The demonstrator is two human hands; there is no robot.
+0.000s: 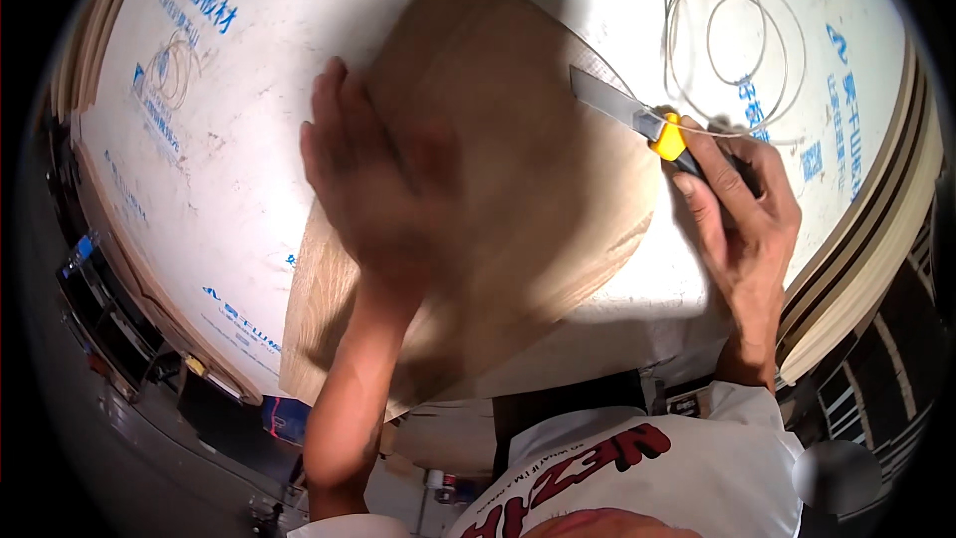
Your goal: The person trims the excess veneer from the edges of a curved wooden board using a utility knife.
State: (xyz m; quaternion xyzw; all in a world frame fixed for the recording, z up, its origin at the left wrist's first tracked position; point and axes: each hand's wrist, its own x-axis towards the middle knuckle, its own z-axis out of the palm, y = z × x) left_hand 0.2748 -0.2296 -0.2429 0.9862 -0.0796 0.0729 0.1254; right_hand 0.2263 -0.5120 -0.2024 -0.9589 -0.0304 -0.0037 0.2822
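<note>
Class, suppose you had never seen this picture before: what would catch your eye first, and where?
Probably the yellow-and-black utility knife right of centre, held in the right hand, its long blade pointing to the upper left. Next comes the large brown wood-grain sheet across the middle, with the blurred left hand over its left part. A loosely coiled thin strand lies at upper right.

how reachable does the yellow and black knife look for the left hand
Probably yes: the right hand grips the knife, but nothing visible blocks the path from the left hand.
</note>
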